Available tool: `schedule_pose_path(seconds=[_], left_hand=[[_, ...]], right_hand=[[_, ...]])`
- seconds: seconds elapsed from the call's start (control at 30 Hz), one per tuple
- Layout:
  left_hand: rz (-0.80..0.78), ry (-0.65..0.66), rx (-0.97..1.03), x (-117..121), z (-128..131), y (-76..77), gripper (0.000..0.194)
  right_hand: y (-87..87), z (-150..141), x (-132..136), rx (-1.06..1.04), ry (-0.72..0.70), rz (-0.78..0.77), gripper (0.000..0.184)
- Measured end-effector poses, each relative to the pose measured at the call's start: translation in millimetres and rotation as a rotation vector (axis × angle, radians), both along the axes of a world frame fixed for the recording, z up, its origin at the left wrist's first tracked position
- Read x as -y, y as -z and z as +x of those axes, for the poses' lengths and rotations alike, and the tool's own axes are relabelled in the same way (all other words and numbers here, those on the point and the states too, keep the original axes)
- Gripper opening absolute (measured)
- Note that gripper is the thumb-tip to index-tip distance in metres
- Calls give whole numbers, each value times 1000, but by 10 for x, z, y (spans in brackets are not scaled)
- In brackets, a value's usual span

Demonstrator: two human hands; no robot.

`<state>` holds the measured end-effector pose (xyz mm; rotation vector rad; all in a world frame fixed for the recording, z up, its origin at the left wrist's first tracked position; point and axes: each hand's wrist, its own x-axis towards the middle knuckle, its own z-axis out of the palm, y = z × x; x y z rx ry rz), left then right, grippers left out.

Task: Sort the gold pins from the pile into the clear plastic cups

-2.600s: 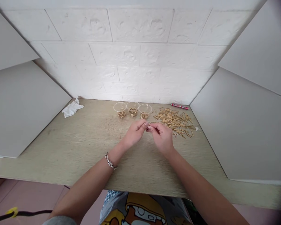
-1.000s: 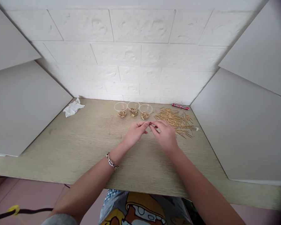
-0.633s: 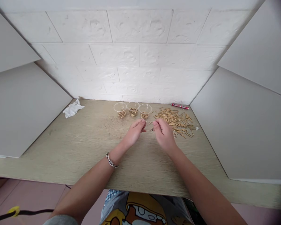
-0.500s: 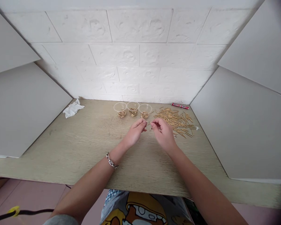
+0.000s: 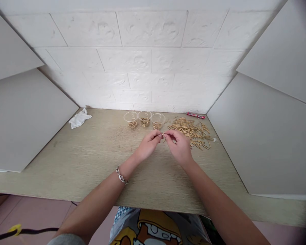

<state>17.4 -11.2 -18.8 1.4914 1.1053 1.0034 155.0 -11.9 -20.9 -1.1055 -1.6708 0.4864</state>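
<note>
White embossed brick-pattern wall (image 5: 139,61) behind, well beyond the grip. Pale wood-grain table (image 5: 79,149) under it. Loose heap of thin gold metal-looking rods (image 5: 185,126) just right of and beyond the grip, partly behind the right hand (image 5: 178,146). Left hand (image 5: 148,144) meets it, fingertips nearly touching. Both pinch, thumb to index, on a small thin gold piece (image 5: 163,134) between them; one part or two, too small to tell. White crumpled tissue (image 5: 79,118) far left of the grip. Three clear round plastic cups (image 5: 145,111), gold bits inside, just beyond the grip, slightly left.

Risks, my judgement: slack pinch or sideways push could let the piece slip and get lost among the rods; left knuckles lifting forward could tip the nearest cup.
</note>
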Motion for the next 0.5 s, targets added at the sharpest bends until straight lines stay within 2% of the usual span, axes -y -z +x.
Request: schedule_pose_path(seconds=[0.3,0.4,0.5], left_hand=[[41,-4,-33,-9,-11,12,20],[128,-11,-138,-8,-16,-12,19],[278,-46,-320,-2,-20,-45,18]], right_hand=[[-8,-3,-7,12,7,-15,11],[7,2,-15,16,12,-19,11],[34,11,-29,16,3,-19,12]])
